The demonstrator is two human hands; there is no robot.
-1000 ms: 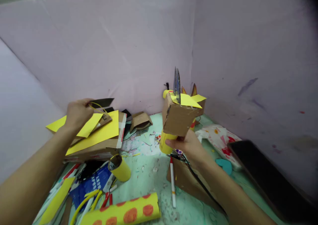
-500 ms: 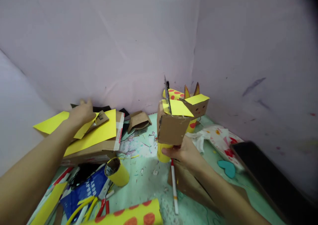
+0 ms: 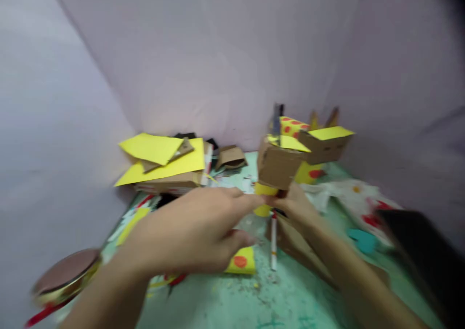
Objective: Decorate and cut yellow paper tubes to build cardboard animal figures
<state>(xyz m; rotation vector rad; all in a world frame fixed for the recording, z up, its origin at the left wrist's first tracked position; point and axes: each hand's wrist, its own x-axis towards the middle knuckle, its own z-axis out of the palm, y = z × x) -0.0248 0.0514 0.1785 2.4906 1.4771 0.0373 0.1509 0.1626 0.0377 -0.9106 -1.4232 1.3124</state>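
- Right of centre, head view: right hand (image 3: 296,207) gripping yellow tube (image 3: 263,189) under cardboard box (image 3: 279,168), fingers partly hidden.
- Left hand (image 3: 203,228) blurred, thumb parted from fingers; tube contact unclear; spotted roll (image 3: 241,262) partly covered.
- Red marks on white packet (image 3: 348,197) unreadable.

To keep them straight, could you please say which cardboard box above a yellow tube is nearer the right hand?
The front box, just above the right hand; the other box sits farther back and right.
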